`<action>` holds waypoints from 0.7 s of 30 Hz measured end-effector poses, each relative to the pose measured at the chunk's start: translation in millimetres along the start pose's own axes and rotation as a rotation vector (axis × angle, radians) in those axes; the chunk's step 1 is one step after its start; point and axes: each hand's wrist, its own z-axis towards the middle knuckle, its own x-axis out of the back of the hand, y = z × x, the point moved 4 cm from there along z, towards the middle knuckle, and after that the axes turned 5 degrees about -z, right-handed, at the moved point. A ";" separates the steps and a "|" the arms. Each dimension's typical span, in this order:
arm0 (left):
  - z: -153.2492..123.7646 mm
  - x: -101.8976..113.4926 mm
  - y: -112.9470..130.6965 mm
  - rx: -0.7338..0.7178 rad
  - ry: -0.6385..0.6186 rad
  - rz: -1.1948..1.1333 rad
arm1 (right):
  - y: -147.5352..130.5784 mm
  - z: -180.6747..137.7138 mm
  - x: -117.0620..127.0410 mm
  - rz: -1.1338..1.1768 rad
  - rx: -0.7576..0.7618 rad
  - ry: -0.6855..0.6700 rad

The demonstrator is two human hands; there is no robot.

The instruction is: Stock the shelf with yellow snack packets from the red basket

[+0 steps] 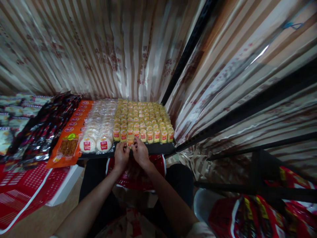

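My left hand [121, 155] and my right hand [140, 152] meet at the front edge of a dark shelf [158, 148]. Both pinch one small yellow snack packet [130, 140] with a red label, at the front row. Behind it lie several rows of the same yellow packets [142, 117]. Round white cakes in clear wrap [95, 143] sit just left of my left hand. My fingers are curled closed on the packet.
An orange packet of snack sticks [68, 145] and dark red-black packets [42, 129] lie farther left. A red plastic basket [138, 180] sits below my hands. Striped foil curtains [111, 49] back the shelf. Black rack bars [247, 112] run at right, red bags [260, 215] below.
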 end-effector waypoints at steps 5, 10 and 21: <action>4.1 -4.1 -3.9 0.026 0.046 0.025 | -1.4 -3.8 -2.4 0.065 0.043 0.130; 1.9 -3.3 -2.0 -0.044 0.082 0.022 | 1.7 -14.3 -9.8 0.082 0.133 0.173; 2.2 -9.9 -3.3 -0.136 0.000 0.055 | 7.8 -20.0 -12.7 0.018 0.266 0.212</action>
